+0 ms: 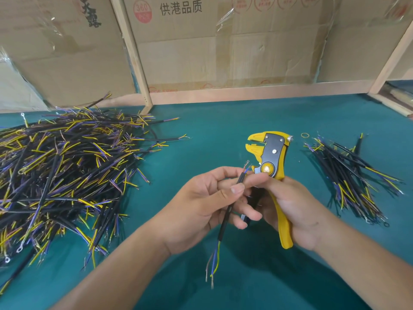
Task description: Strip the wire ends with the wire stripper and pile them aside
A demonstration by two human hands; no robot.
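Black-sheathed cable (225,217) pinched in left hand (201,206), top conductors look bare already, hard to tell. Right hand (295,211) grips yellow wire stripper (271,159), jaws apart above cable. Next: drop it on right pile (348,175), pull another from left heap (62,175) on green surface (223,121).

The cardboard box (223,41) reads "供港品质" beside a red "360 PCS" stamp (142,12).
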